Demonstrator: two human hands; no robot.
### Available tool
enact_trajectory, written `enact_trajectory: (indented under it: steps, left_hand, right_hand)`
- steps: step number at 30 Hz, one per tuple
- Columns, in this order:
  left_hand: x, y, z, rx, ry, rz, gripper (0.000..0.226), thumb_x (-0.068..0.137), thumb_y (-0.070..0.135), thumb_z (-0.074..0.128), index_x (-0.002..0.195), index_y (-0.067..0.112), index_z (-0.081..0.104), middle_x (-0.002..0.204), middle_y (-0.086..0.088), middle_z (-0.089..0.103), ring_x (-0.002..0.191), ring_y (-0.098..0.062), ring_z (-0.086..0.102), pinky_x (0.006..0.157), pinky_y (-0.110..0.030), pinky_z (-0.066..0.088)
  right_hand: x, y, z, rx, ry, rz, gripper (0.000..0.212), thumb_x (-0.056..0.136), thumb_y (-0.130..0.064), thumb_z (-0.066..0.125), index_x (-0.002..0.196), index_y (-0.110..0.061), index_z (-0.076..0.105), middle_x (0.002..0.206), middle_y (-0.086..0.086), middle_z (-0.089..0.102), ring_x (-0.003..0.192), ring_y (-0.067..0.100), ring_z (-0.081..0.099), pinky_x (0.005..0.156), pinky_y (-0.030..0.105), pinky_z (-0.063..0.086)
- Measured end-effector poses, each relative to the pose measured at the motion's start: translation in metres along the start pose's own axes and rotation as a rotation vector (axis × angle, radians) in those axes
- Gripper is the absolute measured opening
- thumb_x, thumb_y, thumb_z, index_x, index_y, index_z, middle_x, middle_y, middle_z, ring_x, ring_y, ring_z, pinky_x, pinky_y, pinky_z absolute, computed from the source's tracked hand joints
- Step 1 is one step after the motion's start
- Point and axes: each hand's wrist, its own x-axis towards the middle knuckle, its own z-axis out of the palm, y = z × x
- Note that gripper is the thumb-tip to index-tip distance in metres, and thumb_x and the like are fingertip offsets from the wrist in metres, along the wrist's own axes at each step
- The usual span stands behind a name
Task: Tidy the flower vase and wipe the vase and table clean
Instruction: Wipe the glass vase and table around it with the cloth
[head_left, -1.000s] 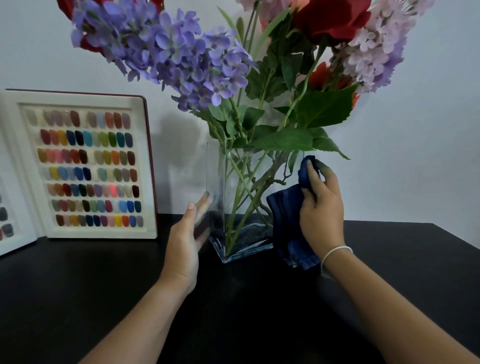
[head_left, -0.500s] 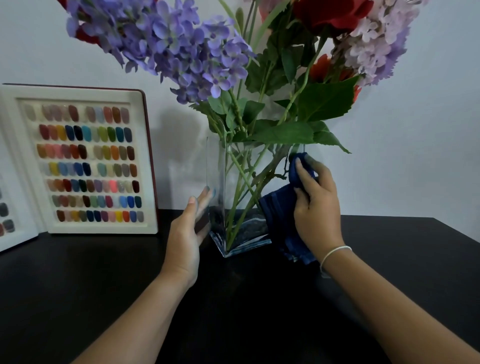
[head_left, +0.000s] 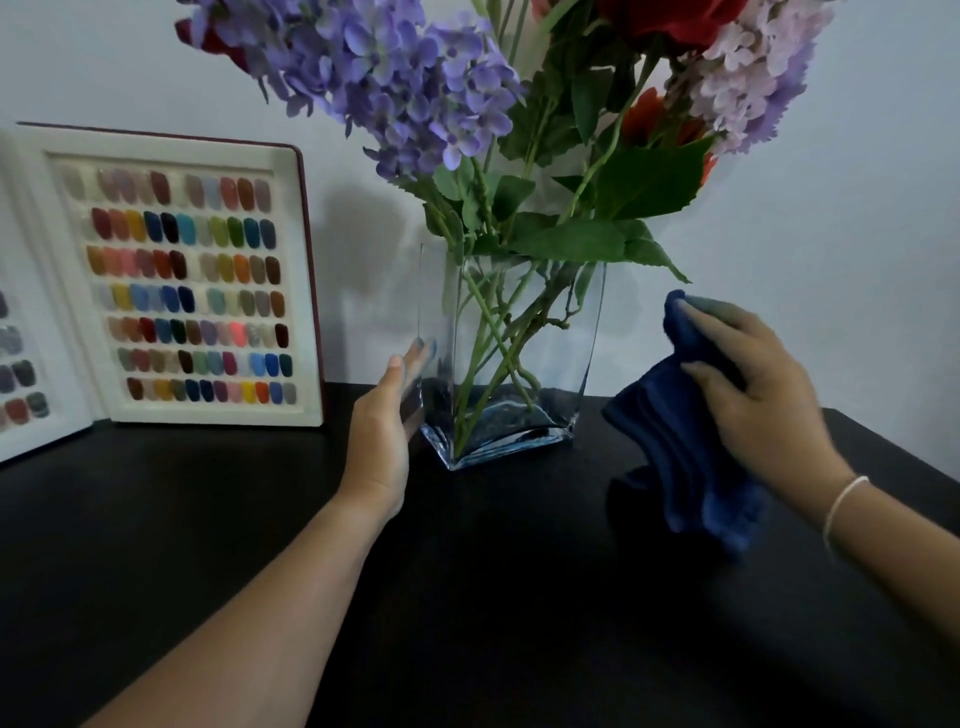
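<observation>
A clear square glass vase (head_left: 561, 364) stands on the black table (head_left: 467, 597), holding purple, lilac and red flowers (head_left: 415, 88) with green stems and leaves. My left hand (head_left: 382, 431) lies flat against the vase's left side, fingers straight. My right hand (head_left: 753, 395) is to the right of the vase, apart from it, gripping a dark blue cloth (head_left: 680, 452) that hangs down to the table.
An open white display book of coloured nail samples (head_left: 187, 291) leans against the pale wall at the back left. The table's right corner and edge (head_left: 893, 457) lie just behind my right wrist. Leaves overhang the vase's right rim.
My right hand has pulled the blue cloth off the vase's right side and moved right and slightly down. My left hand has stayed against the vase.
</observation>
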Motion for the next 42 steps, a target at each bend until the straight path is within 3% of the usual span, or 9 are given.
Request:
enact_trajectory:
  steps: [4, 8, 10, 17, 22, 28, 33, 39, 42]
  left_hand:
    - [-0.001, 0.000, 0.001, 0.001, 0.001, -0.007, 0.037, 0.097, 0.037, 0.023, 0.105, 0.040, 0.060, 0.143, 0.009, 0.042, 0.134, -0.007, 0.032, 0.112, -0.042, 0.028]
    - [0.000, -0.001, 0.000, -0.008, 0.004, -0.007, 0.030, 0.095, 0.033, 0.032, 0.107, 0.040, 0.059, 0.141, 0.011, 0.043, 0.133, -0.006, 0.033, 0.112, -0.041, 0.029]
    - [0.001, -0.002, 0.000, 0.013, 0.007, 0.011, 0.026, 0.093, 0.026, 0.042, 0.108, 0.040, 0.059, 0.141, 0.008, 0.044, 0.131, -0.006, 0.037, 0.111, -0.041, 0.030]
    - [0.002, -0.004, -0.001, 0.033, 0.018, 0.019, 0.025, 0.085, 0.023, 0.057, 0.106, 0.036, 0.061, 0.138, 0.007, 0.048, 0.127, -0.005, 0.042, 0.111, -0.039, 0.032]
    - [0.001, -0.002, 0.001, 0.037, 0.016, 0.016, 0.025, 0.083, 0.024, 0.059, 0.102, 0.040, 0.061, 0.139, 0.003, 0.048, 0.128, -0.008, 0.042, 0.111, -0.039, 0.032]
    - [0.001, -0.002, 0.001, 0.033, 0.009, 0.008, 0.027, 0.084, 0.022, 0.059, 0.108, 0.034, 0.060, 0.141, 0.001, 0.046, 0.130, -0.010, 0.041, 0.111, -0.040, 0.031]
    - [0.002, -0.003, 0.001, 0.036, 0.031, 0.018, 0.027, 0.087, 0.020, 0.055, 0.113, 0.026, 0.058, 0.140, 0.004, 0.046, 0.129, -0.008, 0.040, 0.111, -0.040, 0.032]
    - [0.003, -0.005, 0.001, 0.052, 0.018, 0.021, 0.031, 0.091, 0.020, 0.045, 0.121, 0.023, 0.054, 0.142, 0.007, 0.043, 0.127, 0.000, 0.036, 0.113, -0.041, 0.028]
    - [0.003, -0.005, 0.002, 0.046, 0.012, 0.002, 0.034, 0.092, 0.022, 0.042, 0.125, 0.022, 0.050, 0.144, 0.007, 0.041, 0.131, -0.005, 0.036, 0.112, -0.040, 0.028]
  right_hand:
    - [-0.015, -0.005, 0.024, -0.023, -0.192, -0.085, 0.051, 0.077, 0.011, 0.059, 0.123, -0.008, 0.051, 0.125, 0.009, 0.045, 0.108, 0.011, 0.044, 0.095, 0.001, 0.023]
    - [-0.021, -0.002, 0.054, -0.107, -0.275, -0.176, 0.038, 0.076, 0.012, 0.062, 0.111, 0.000, 0.059, 0.115, 0.025, 0.051, 0.099, 0.036, 0.056, 0.088, 0.035, 0.045]
    - [-0.016, 0.003, 0.058, -0.137, -0.234, -0.233, 0.033, 0.074, 0.013, 0.063, 0.105, 0.002, 0.062, 0.108, 0.029, 0.053, 0.096, 0.041, 0.056, 0.086, 0.039, 0.045]
    - [0.008, 0.008, 0.065, -0.113, -0.038, -0.268, 0.034, 0.078, 0.011, 0.060, 0.109, 0.000, 0.060, 0.116, 0.029, 0.052, 0.101, 0.041, 0.054, 0.087, 0.044, 0.048]
    - [-0.005, 0.014, 0.071, -0.104, -0.124, -0.299, 0.033, 0.072, 0.008, 0.068, 0.105, 0.002, 0.065, 0.107, 0.026, 0.060, 0.094, 0.040, 0.060, 0.088, 0.042, 0.047]
    - [-0.018, 0.015, 0.066, -0.158, -0.389, -0.395, 0.032, 0.066, 0.009, 0.072, 0.097, 0.000, 0.069, 0.097, 0.024, 0.065, 0.082, 0.039, 0.064, 0.079, 0.047, 0.051]
    - [-0.021, 0.015, 0.068, -0.169, -0.436, -0.427, 0.035, 0.071, 0.012, 0.066, 0.104, 0.000, 0.065, 0.105, 0.026, 0.062, 0.091, 0.042, 0.061, 0.084, 0.047, 0.048]
    - [-0.021, 0.011, 0.070, -0.116, -0.437, -0.472, 0.037, 0.067, 0.016, 0.067, 0.099, -0.002, 0.069, 0.101, 0.026, 0.064, 0.090, 0.040, 0.063, 0.079, 0.050, 0.052]
    - [-0.021, 0.007, 0.074, -0.107, -0.448, -0.488, 0.034, 0.067, 0.015, 0.068, 0.096, -0.002, 0.069, 0.099, 0.026, 0.065, 0.089, 0.040, 0.063, 0.075, 0.051, 0.054]
